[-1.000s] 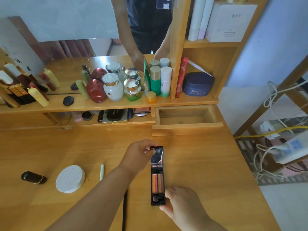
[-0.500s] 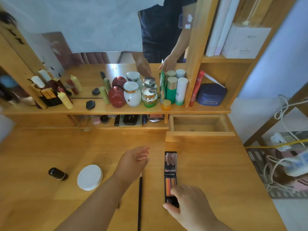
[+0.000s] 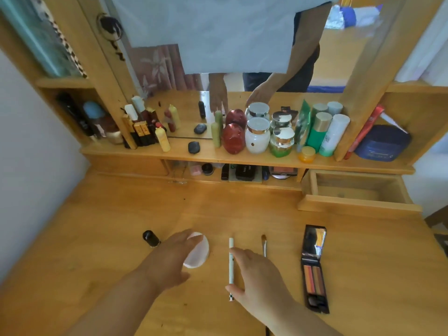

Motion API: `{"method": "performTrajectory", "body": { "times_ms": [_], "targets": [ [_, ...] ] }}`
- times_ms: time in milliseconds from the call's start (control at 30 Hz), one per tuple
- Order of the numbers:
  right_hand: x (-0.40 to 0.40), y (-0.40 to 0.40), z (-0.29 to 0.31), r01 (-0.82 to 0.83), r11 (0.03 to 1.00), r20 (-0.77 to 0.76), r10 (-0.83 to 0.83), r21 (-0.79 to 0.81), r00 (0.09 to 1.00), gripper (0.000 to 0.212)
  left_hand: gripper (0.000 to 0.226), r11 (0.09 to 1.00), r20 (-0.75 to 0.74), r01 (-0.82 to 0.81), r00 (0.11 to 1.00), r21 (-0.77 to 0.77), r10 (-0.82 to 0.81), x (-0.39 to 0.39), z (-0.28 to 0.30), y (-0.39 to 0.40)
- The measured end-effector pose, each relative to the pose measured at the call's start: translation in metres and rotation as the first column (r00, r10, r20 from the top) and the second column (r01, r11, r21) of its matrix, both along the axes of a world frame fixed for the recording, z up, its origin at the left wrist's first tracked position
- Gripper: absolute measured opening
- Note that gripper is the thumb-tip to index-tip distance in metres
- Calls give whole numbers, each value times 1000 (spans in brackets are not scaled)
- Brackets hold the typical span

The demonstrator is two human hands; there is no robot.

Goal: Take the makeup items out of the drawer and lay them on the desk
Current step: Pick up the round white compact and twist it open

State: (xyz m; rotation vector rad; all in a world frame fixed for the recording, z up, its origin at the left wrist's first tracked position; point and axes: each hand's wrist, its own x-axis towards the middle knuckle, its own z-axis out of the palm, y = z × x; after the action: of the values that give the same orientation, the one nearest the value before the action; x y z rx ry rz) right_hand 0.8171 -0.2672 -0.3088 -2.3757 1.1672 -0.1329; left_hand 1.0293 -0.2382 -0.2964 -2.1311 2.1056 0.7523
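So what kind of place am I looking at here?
Most likely a dressing table in a home. A mirror stands over a wooden shelf crowded with cream jars and bottles, and an open eyeshadow palette and a makeup brush lie on the desk below.

Light-wood vanity unit (image 3: 242, 209) against a pale wall (image 3: 31, 154) — mirror (image 3: 218, 57) above centre, its upper part covered by a pale sheet. Side shelves (image 3: 400, 88) flank it — daylight, even, soft.
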Motion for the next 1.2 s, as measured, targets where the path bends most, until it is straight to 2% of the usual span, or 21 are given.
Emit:
{"method": "performTrajectory", "body": {
  "times_ms": [67,267,533,733,1000,1100,1200],
  "targets": [
    [18,2,-4,10,1000,19,-10,20,1000,70,79,999,33,23,999,32,-24,5,3,-1],
    [62,-1,-17,15,1000,86,-15,0,996,87,71,993,66,116,991,2,-116,13,4,-10],
    [87,-5,-38,84,996,163,-82,-10,983,84,69,980,99,200,975,-5,-198,19,0,-14],
    [89,-4,-50,118,985,172,-96,-127,980,90,63,984,49,178,983,-22,-176,20,-5,-14],
    [91,-2,-53,101,983,210,-67,-155,975,103,61,986,86,159,983,43,-162,18,1,-21],
    [88,-4,-54,83,974,202,-39,-212,979,101,64,986,94,151,983,67,-157,17,2,-23],
    [86,-3,-59,78,981,230,-35,-177,973,100,66,986,74,140,986,92,-147,18,3,-25]
  ]
}}
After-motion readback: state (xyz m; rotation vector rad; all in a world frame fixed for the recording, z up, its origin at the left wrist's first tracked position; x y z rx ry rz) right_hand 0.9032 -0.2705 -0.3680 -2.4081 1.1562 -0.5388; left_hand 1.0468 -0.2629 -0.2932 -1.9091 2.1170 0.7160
